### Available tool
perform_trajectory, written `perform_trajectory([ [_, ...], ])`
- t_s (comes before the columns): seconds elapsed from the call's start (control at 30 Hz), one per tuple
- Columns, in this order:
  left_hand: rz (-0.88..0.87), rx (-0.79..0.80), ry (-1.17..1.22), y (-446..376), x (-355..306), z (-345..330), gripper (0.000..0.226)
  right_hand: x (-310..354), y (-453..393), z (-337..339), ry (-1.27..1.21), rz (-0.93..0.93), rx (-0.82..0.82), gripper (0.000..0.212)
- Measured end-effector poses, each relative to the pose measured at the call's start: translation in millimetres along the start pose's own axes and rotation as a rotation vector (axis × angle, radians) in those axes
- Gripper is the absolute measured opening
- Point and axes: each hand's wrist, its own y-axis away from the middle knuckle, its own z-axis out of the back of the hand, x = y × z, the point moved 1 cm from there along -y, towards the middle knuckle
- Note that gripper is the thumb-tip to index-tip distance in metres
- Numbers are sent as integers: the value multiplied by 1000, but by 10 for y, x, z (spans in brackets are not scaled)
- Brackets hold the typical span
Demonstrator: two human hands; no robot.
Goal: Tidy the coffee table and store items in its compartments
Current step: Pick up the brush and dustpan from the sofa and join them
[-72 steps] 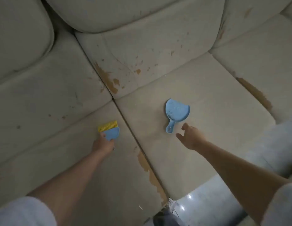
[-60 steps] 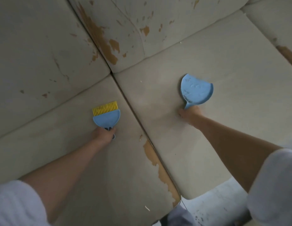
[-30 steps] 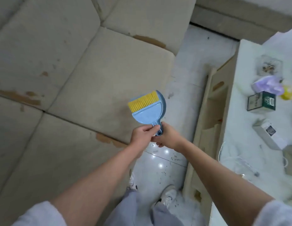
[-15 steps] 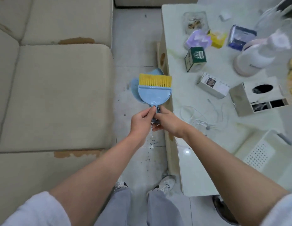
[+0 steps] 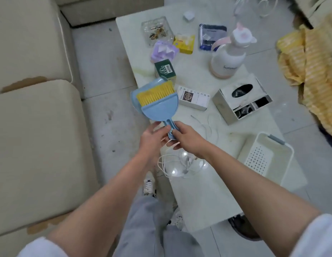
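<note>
Beige sofa (image 5: 35, 127) fills 9 o'clock. White coffee table (image 5: 204, 191) runs from 12 to 5 o'clock, cluttered: white perforated basket (image 5: 267, 158) at 4, tissue box (image 5: 241, 99) at 2, pink-capped bottle (image 5: 228, 58) at 1. At centre, blue brush with yellow bristles (image 5: 157, 101) nested in blue dustpan (image 5: 141, 93), over the table's left edge. Right hand (image 5: 187, 138) pinches their handles; left hand (image 5: 152, 138) fingers loosely spread, touching the handle.
</note>
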Motion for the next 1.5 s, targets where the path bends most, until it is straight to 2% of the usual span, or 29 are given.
perform_trajectory([
  [0.1,60,155,-199,-114,29,-199,16,-105,4,345,113,-66,11,21],
  [0.17,103,177,-271,-153,55,-387,15,-124,28,589,126,-138,25,24],
  [0.27,139,201,-291,-220,90,-652,12,-102,67,878,-29,-239,22,24],
  [0.33,144,202,-317,-293,106,-809,5,-146,67,1021,-128,-235,-19,23],
  [0.43,142,182,-372,-387,183,-952,8,-329,68,1088,-201,-188,-110,20],
  [0.57,180,202,-350,-436,402,-1016,7,-630,56,1017,-153,-121,-254,10],
  [0.67,168,287,-402,-443,610,-1088,18,-878,106,1051,-95,-107,-275,14],
  [0.8,175,464,-722,-255,954,-1458,32,-1253,539,1533,34,-135,-495,19],
  [0.93,133,399,-1009,-193,1303,-1899,45,-1683,1148,2367,172,-220,-682,16],
  [1.03,174,472,-1188,-200,1581,-2123,56,-2087,1583,2865,305,-366,-777,20],
  [1.1,192,507,-1303,-187,1774,-2193,65,-2355,1766,3022,429,-504,-763,24],
  [1.2,189,561,-1408,-170,1961,-2237,73,-2636,1781,2991,541,-582,-604,26],
  [1.33,127,645,-1524,-223,2070,-2241,80,-2742,1454,2814,497,-519,-529,19],
  [1.43,68,699,-1591,-264,2090,-2234,82,-2767,1288,2749,378,-507,-685,5],
  [1.5,5,716,-1587,-283,2067,-2257,80,-2811,1296,2738,275,-528,-816,21],
])
